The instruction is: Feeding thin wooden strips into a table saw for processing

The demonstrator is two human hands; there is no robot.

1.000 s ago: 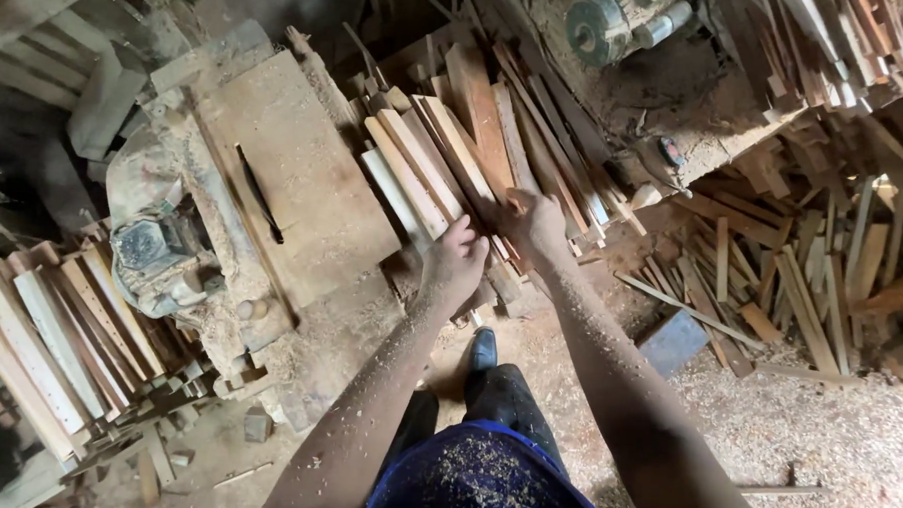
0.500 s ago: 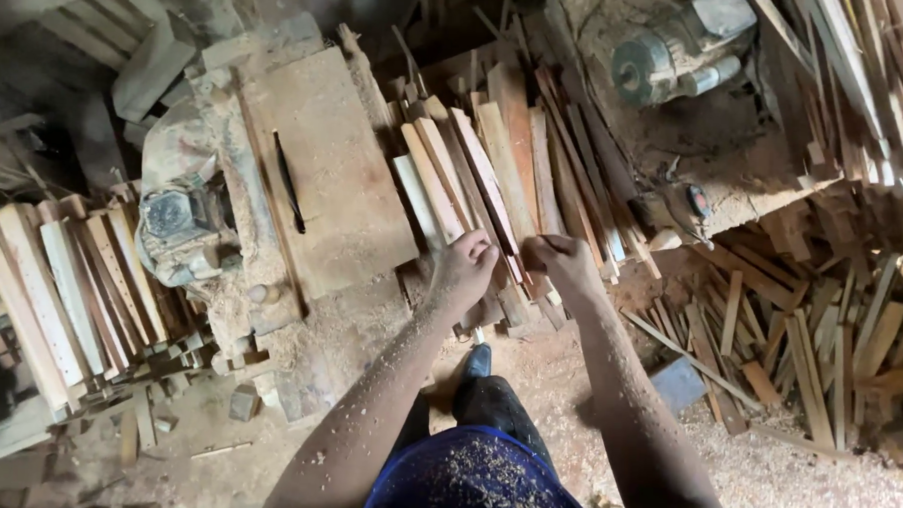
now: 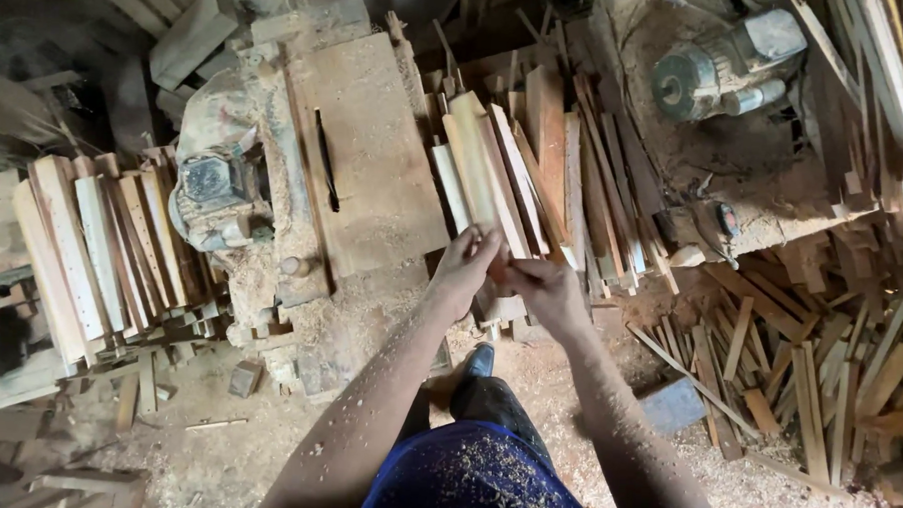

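Both hands — left hand (image 3: 464, 267), right hand (image 3: 542, 287) — closed on one pale wooden slat (image 3: 472, 165).

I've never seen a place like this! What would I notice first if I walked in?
Probably the two sawdust-speckled hands, left hand and right hand, together gripping a pale wooden slat in the middle. Left of them sits a dusty table saw with its dark blade slot, and offcuts lie heaped on the right. Far left, more slats are stacked.

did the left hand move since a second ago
Yes. The left hand has lifted off the slat pile and closed toward the right hand, both gripping one slat.
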